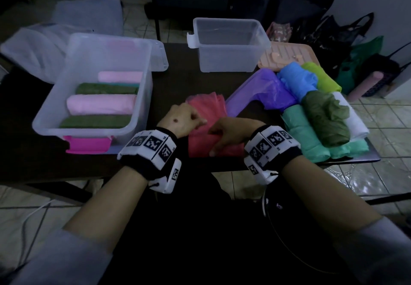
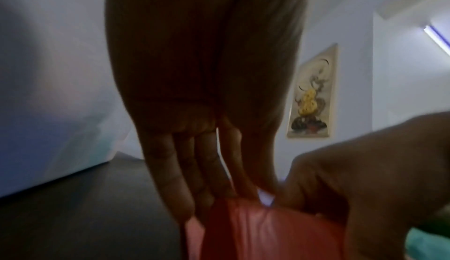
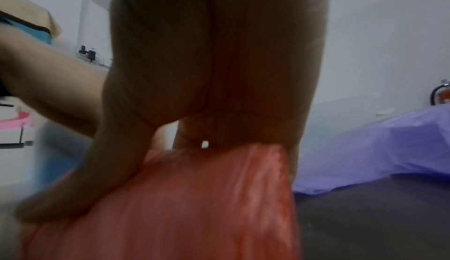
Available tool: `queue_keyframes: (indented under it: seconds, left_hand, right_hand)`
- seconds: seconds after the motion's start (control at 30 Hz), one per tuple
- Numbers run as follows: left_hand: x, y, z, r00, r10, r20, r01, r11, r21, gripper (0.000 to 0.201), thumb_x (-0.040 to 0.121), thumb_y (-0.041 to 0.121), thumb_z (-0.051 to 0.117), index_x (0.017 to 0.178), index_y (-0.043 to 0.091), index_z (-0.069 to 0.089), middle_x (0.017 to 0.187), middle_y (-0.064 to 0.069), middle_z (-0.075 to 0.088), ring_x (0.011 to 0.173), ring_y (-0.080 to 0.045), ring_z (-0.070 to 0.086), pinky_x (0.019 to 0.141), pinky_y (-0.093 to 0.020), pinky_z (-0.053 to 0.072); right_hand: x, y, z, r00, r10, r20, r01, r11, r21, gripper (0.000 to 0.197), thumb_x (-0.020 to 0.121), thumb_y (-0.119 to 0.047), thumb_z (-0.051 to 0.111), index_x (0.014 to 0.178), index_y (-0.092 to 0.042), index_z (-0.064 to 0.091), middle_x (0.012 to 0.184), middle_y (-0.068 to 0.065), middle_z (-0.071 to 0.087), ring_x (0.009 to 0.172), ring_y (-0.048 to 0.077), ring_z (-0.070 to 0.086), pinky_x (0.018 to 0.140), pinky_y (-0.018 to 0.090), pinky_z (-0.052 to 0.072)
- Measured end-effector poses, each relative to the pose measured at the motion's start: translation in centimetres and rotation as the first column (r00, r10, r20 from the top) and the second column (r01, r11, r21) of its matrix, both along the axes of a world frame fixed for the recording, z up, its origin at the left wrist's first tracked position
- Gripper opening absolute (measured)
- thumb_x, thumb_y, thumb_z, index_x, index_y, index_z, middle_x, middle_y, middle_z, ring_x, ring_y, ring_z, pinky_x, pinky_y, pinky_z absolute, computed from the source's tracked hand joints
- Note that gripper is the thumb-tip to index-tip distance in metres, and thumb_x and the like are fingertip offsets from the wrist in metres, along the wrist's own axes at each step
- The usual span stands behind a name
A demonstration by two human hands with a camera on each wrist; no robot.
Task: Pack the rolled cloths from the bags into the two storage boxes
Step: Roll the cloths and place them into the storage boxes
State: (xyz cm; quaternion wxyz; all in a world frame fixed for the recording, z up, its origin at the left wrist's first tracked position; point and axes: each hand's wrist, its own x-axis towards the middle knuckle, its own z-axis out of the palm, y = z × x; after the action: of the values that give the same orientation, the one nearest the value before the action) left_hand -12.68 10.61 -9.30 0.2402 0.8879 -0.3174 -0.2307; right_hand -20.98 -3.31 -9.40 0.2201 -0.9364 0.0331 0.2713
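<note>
A red plastic bag [image 1: 209, 106] lies on the dark table [image 1: 173, 89] in front of me, something bulky inside it. My left hand [image 1: 196, 120] pinches its upper edge; the left wrist view shows thumb and forefinger [image 2: 253, 193] closed on the red bag [image 2: 268, 231]. My right hand [image 1: 214, 140] wraps the bag's near end, thumb pressed on the red bag [image 3: 194, 206]. The left storage box [image 1: 44, 115] holds pink rolled cloths [image 1: 100, 104] and green rolled cloths [image 1: 106, 88]. The far storage box [image 1: 226, 58] is empty.
Filled bags crowd the table's right side: purple [image 1: 266, 89], blue [image 1: 298, 80], lime [image 1: 322, 78], dark green [image 1: 324, 115], teal [image 1: 304, 133], white [image 1: 351, 118]. A peach lid [image 1: 289, 55] lies behind them, and a pink lid [image 1: 89, 144] sits under the left box. Dark bags stand on the floor at right.
</note>
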Motion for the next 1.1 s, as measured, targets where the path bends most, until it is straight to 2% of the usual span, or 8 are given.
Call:
queue_keyframes:
  seconds: [0.13,0.3,0.43,0.6,0.7,0.8,1.0,1.1]
  left_hand:
    - [-0.4,1.0,-0.1,0.996,-0.044,-0.084,0.053,0.993,0.11,0.028,0.085,0.028,0.066,0.112,0.019,0.069,0.115,0.0,0.066,0.108,-0.016,0.058,0.093,-0.026,0.041]
    - [-0.5,0.6,-0.9,0.997,-0.018,-0.075,0.025,0.995,0.096,0.026,0.09,0.027,0.061,0.113,0.019,0.068,0.117,-0.007,0.064,0.105,-0.021,0.059,0.087,-0.026,0.043]
    - [-0.6,0.5,-1.9,0.998,0.048,-0.04,-0.048,0.999,-0.004,0.022,0.089,0.023,0.062,0.107,0.014,0.069,0.112,-0.007,0.066,0.104,-0.021,0.06,0.086,-0.024,0.041]
    - [-1.4,1.0,-1.6,0.999,0.042,0.005,-0.04,0.986,-0.16,0.016,0.088,0.021,0.063,0.101,0.017,0.071,0.104,0.003,0.069,0.096,-0.007,0.06,0.084,-0.018,0.039]
    - [-1.7,2.0,-1.2,0.996,-0.083,-0.024,0.081,0.994,-0.069,0.035,0.079,0.033,0.071,0.112,0.023,0.067,0.112,0.007,0.063,0.107,-0.008,0.055,0.086,-0.015,0.034]
    - [-1.9,2.7,-0.9,0.984,-0.174,0.038,0.175,0.985,-0.013,0.053,0.074,0.026,0.077,0.123,0.02,0.06,0.124,0.003,0.057,0.117,-0.011,0.049,0.09,-0.012,0.029]
    - [-1.4,2.8,-0.1,0.99,-0.14,-0.026,0.142,0.985,0.095,0.047,0.083,0.024,0.069,0.128,0.023,0.056,0.126,-0.003,0.058,0.111,-0.016,0.056,0.094,-0.021,0.039]
    - [-0.8,3.1,0.1,0.985,-0.159,-0.071,0.169,0.967,0.189,0.042,0.087,0.029,0.064,0.128,0.025,0.056,0.128,-0.002,0.058,0.112,-0.017,0.056,0.099,-0.029,0.043]
  right_hand:
    - [0.3,-0.3,0.0,0.999,-0.044,0.023,0.043,0.999,0.013,0.061,0.071,-0.037,0.079,0.124,-0.018,0.055,0.105,-0.006,0.056,0.094,0.01,0.052,0.082,0.022,0.04]
    - [-0.8,0.2,-0.4,0.96,0.0,0.281,0.027,0.995,-0.092,0.05,0.074,-0.031,0.077,0.113,-0.009,0.056,0.11,0.005,0.054,0.102,0.019,0.049,0.082,0.025,0.035]
    - [-2.0,1.7,-0.9,0.977,0.008,0.214,0.04,0.975,-0.216,0.053,0.088,-0.03,0.061,0.133,-0.009,0.044,0.131,0.013,0.045,0.121,0.028,0.044,0.102,0.036,0.036]
    - [-3.4,2.9,-2.3,0.982,0.007,0.186,0.046,0.959,-0.281,0.079,0.081,-0.03,0.062,0.145,-0.007,0.022,0.141,0.014,0.031,0.132,0.031,0.03,0.112,0.04,0.022]
    - [-3.2,3.0,-2.7,0.973,-0.029,0.229,0.096,0.953,-0.286,0.077,0.081,-0.033,0.06,0.144,-0.008,0.024,0.14,0.013,0.033,0.132,0.029,0.03,0.111,0.04,0.02]
    - [-3.2,3.1,-2.7,0.96,-0.025,0.279,0.114,0.945,-0.307,0.072,0.084,-0.036,0.057,0.143,-0.009,0.025,0.139,0.012,0.036,0.13,0.028,0.034,0.107,0.04,0.024]
    - [-2.6,2.2,-1.7,0.974,-0.052,0.22,0.08,0.989,-0.122,0.056,0.089,-0.04,0.058,0.132,-0.01,0.04,0.13,0.012,0.041,0.119,0.027,0.043,0.101,0.041,0.036]
    - [-2.2,2.2,-1.1,0.986,-0.043,0.161,0.053,0.997,-0.058,0.052,0.088,-0.04,0.06,0.127,-0.008,0.049,0.124,0.013,0.045,0.112,0.024,0.044,0.096,0.03,0.035]
